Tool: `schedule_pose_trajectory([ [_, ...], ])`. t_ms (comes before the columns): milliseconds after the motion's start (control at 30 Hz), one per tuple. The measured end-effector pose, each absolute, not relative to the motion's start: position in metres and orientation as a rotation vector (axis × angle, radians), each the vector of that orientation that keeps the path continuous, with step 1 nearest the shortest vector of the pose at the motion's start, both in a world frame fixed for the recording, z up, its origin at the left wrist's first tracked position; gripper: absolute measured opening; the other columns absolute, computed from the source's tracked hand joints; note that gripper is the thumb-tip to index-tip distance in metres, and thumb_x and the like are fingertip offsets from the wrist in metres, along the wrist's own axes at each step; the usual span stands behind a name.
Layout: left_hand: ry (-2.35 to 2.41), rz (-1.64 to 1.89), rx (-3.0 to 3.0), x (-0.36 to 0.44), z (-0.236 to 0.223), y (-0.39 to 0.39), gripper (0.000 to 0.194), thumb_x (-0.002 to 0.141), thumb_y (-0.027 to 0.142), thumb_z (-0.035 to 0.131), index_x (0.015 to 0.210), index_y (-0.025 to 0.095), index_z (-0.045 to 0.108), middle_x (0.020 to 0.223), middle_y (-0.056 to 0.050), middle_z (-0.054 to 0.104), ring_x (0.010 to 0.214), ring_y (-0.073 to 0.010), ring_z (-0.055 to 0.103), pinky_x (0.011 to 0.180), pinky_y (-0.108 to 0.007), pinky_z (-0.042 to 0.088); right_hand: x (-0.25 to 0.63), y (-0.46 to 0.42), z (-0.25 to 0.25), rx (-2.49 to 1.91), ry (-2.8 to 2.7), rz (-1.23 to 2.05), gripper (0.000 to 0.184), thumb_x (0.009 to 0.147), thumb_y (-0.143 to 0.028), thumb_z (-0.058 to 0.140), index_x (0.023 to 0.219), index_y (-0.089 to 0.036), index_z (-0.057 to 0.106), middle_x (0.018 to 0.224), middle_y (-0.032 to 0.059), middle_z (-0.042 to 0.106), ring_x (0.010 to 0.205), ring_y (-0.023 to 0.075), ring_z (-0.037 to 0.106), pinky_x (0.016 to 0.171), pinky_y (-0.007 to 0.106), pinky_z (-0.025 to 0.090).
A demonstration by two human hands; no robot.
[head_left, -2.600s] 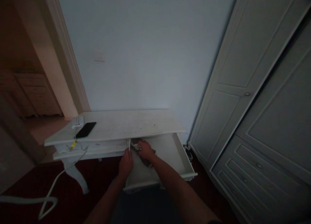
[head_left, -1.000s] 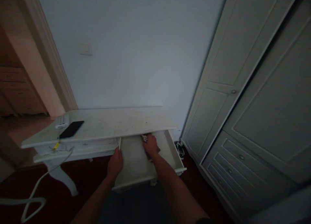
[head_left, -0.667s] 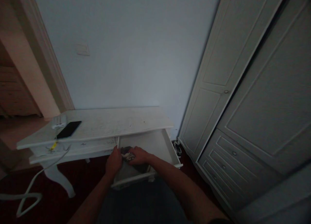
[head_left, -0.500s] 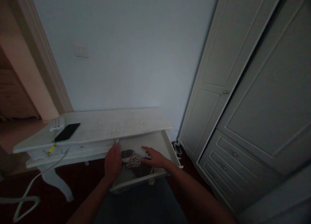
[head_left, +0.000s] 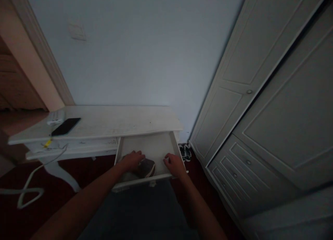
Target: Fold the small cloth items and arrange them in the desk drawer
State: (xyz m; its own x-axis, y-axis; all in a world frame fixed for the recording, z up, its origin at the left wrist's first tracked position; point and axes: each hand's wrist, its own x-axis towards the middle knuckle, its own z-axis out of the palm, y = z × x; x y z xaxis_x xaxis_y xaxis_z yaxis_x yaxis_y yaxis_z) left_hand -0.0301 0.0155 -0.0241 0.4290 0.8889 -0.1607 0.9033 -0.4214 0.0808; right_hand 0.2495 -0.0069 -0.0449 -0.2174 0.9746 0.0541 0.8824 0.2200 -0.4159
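Grey item: (head_left: 147,168) lies in your pulled-out drawer (head_left: 153,143), near the front, left of the middle.
Left hand: (head_left: 132,161) yours is over the item's left part, fingers bent; whether they grip it, I cannot tell.
Right hand: (head_left: 174,164) yours hovers at the drawer's right side, fingers loosely curled and partly open, nothing visible in them.
Desk: (head_left: 125,118) holds a phone (head_left: 66,126) beside a white box (head_left: 56,117), to your left.
Shoes: (head_left: 185,152) on the floor, right of your drawer.

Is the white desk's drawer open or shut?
Open: the drawer juts out past the tabletop, its inside showing.
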Motion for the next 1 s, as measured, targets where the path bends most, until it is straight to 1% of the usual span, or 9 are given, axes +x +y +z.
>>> schedule_pose_trajectory([
  [100,1.715,-0.001,2.591,-0.041,0.006,0.017,0.046,0.085,0.013,0.067,0.128,0.03,0.068,0.137,-0.009,0.063,0.124,-0.0306,0.056,0.098,-0.045,0.055,0.249,-0.009,-0.044,-1.736,-2.192,0.413,0.022,0.104,-0.037,0.059,0.112,-0.022,0.072,0.089,0.0034,0.078,0.087,0.0202,0.071,0.079,0.028,0.041],
  [233,2.171,0.385,2.453,-0.077,0.035,0.021,0.043,0.095,0.022,0.06,0.138,0.027,0.061,0.144,-0.013,0.056,0.129,-0.0362,0.049,0.104,-0.05,0.049,0.245,-0.014,-0.042,-1.771,-2.207,0.31,0.024,0.107,-0.037,0.052,0.111,-0.023,0.072,0.095,0.0045,0.079,0.091,0.0206,0.072,0.08,0.028,0.042],
  [333,2.397,0.539,2.214,-0.104,0.02,0.007,0.041,0.092,0.027,0.065,0.133,0.022,0.064,0.134,-0.015,0.06,0.122,-0.0359,0.054,0.101,-0.046,0.05,0.242,-0.016,-0.04,-1.814,-2.236,0.269,0.026,0.108,-0.037,0.05,0.111,-0.023,0.071,0.102,0.006,0.079,0.095,0.0209,0.072,0.082,0.029,0.043],
  [467,2.226,0.526,2.21,-0.128,-0.029,-0.038,0.044,0.083,0.026,0.072,0.127,0.023,0.067,0.128,-0.012,0.062,0.116,-0.031,0.061,0.104,-0.04,0.049,0.241,-0.016,-0.038,-1.837,-2.243,0.271,0.026,0.108,-0.037,0.05,0.109,-0.023,0.072,0.103,0.0066,0.079,0.096,0.0209,0.072,0.083,0.028,0.043],
  [567,2.12,0.624,2.082,-0.136,-0.052,-0.064,0.036,0.085,0.038,0.07,0.119,0.024,0.069,0.116,-0.009,0.067,0.105,-0.0286,0.066,0.094,-0.038,0.053,0.24,-0.016,-0.038,-1.836,-2.249,0.268,0.027,0.108,-0.038,0.049,0.11,-0.023,0.072,0.106,0.007,0.079,0.098,0.0209,0.071,0.084,0.028,0.043],
  [633,2.121,0.704,1.959,-0.134,-0.052,-0.065,0.038,0.087,0.046,0.068,0.118,0.023,0.068,0.109,-0.008,0.069,0.102,-0.0281,0.068,0.089,-0.036,0.054,0.239,-0.016,-0.037,-1.839,-2.258,0.262,0.028,0.108,-0.038,0.049,0.11,-0.023,0.072,0.107,0.0073,0.079,0.1,0.0214,0.071,0.084,0.029,0.042],
  [733,2.223,0.721,1.919,-0.124,-0.035,-0.038,0.045,0.088,0.054,0.067,0.119,0.02,0.068,0.112,-0.011,0.071,0.104,-0.0303,0.069,0.089,-0.037,0.053,0.238,-0.017,-0.035,-1.853,-2.272,0.243,0.028,0.108,-0.037,0.049,0.109,-0.022,0.073,0.107,0.0081,0.079,0.101,0.0225,0.071,0.083,0.03,0.042],
  [867,2.43,0.733,1.898,-0.11,-0.01,0.01,0.049,0.091,0.052,0.066,0.125,0.017,0.064,0.115,-0.015,0.068,0.108,-0.0339,0.067,0.093,-0.039,0.051,0.239,-0.017,-0.035,-1.873,-2.28,0.224,0.027,0.107,-0.037,0.051,0.106,-0.023,0.074,0.105,0.0075,0.08,0.098,0.0224,0.072,0.08,0.029,0.043],
  [1000,2.379,0.66,2.001,-0.116,-0.017,0.01,0.045,0.094,0.044,0.064,0.13,0.017,0.062,0.114,-0.014,0.066,0.107,-0.0322,0.066,0.095,-0.039,0.049,0.24,-0.016,-0.037,-1.868,-2.271,0.218,0.029,0.108,-0.037,0.049,0.105,-0.023,0.074,0.104,0.0072,0.08,0.098,0.0217,0.072,0.081,0.029,0.043],
])
